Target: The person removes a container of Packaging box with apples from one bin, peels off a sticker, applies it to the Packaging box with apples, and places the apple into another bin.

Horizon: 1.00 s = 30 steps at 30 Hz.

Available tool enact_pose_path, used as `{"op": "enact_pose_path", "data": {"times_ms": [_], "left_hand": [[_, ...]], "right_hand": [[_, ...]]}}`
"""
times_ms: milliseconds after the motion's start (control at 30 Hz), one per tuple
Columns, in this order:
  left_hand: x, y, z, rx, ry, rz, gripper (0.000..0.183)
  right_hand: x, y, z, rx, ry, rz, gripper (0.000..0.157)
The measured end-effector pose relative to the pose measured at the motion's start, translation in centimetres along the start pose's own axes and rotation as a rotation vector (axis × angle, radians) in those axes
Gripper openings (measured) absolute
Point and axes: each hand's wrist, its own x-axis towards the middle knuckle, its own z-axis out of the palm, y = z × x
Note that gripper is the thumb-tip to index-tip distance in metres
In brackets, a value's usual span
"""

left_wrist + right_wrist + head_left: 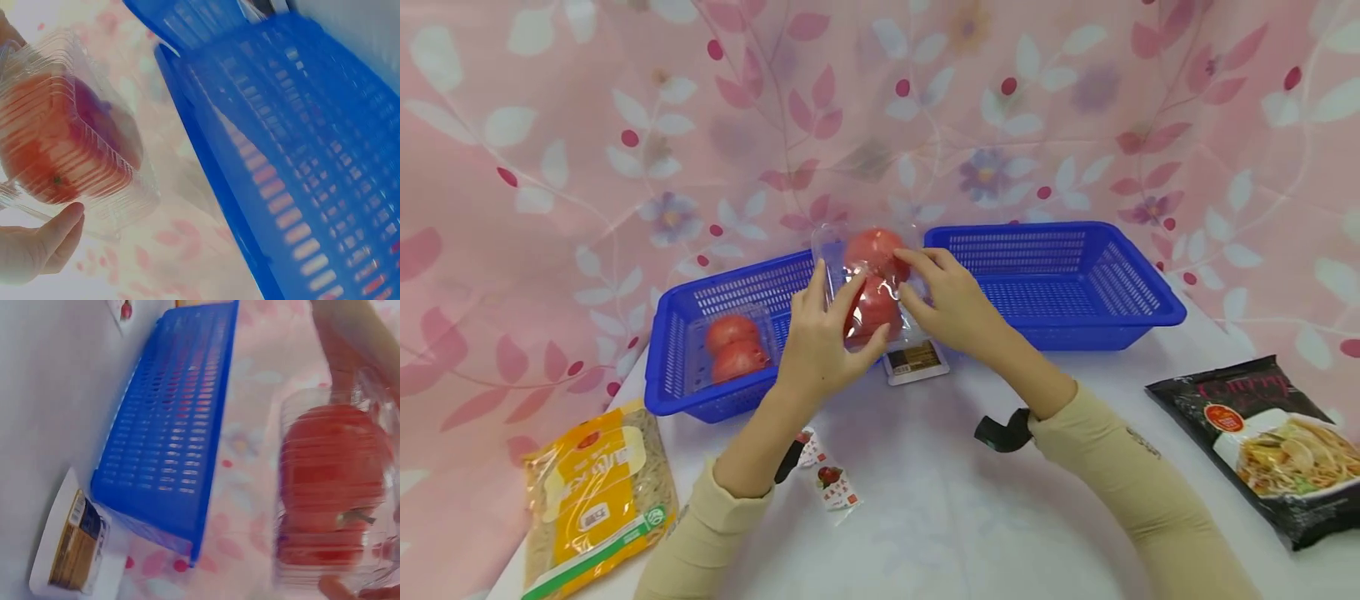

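Observation:
A clear plastic box of tomatoes [874, 287] is held up between both hands, above the gap between two blue baskets. My left hand [823, 337] holds its left and lower side, thumb and fingers spread along the plastic. At the opposite side, my right hand [951, 304] grips the box with bent fingers. Two red tomatoes [53, 137] show through the ridged wall in the left wrist view. The right wrist view has the same box [334, 487] raised beside a basket. Another box of tomatoes [736, 348] lies inside the left blue basket [707, 408].
The right blue basket [1060, 337] stands at the back. A small flat pack with a dark label [916, 360] lies below the held box. Small white sachets [835, 485] lie in front. A yellow food bag [598, 500] is at left, a black noodle bag [1262, 450] at right.

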Motion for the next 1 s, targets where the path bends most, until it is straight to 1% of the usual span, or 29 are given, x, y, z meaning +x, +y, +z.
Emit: {"op": "enact_pose_path", "data": {"times_ms": [67,133,200,333,433,500,600,800,867,1000], "left_hand": [[-0.7,1.0,0.3,-0.013,0.010,0.067,0.060],[-1.4,2.0,0.6,-0.038,0.015,0.133,0.060],[-2.1,2.9,1.0,-0.061,0.001,0.184,0.062],[-3.3,4.4,1.3,-0.079,-0.038,0.259,0.067],[-4.1,5.1,1.3,-0.086,-0.077,0.297,0.068],[-4.7,5.6,1.2,-0.096,-0.106,0.308,0.069],[-6.0,6.0,0.9,-0.108,-0.160,0.301,0.069],[-8.5,6.3,0.2,-0.109,-0.281,0.268,0.068],[-9.1,6.3,-0.1,-0.092,-0.334,0.256,0.067],[-10.2,6.1,-0.5,-0.071,-0.448,0.232,0.066]], "right_hand": [[-1.4,0.3,-1.1,-0.012,0.012,-0.021,0.043],[-3.0,0.6,-2.2,-0.026,0.012,-0.024,0.043],[-4.6,0.8,-3.2,-0.041,0.003,-0.012,0.043],[-7.4,0.9,-4.7,-0.080,-0.043,0.043,0.045],[-9.1,0.8,-5.2,-0.095,-0.074,0.069,0.046],[-10.1,0.7,-5.3,-0.105,-0.084,0.064,0.047],[-11.5,0.7,-5.0,-0.100,-0.099,0.036,0.048],[-13.9,1.1,-3.5,-0.065,-0.128,-0.025,0.052],[-14.6,1.2,-2.9,-0.056,-0.151,-0.024,0.051],[-15.4,1.1,-1.9,-0.049,-0.220,0.013,0.047]]}}
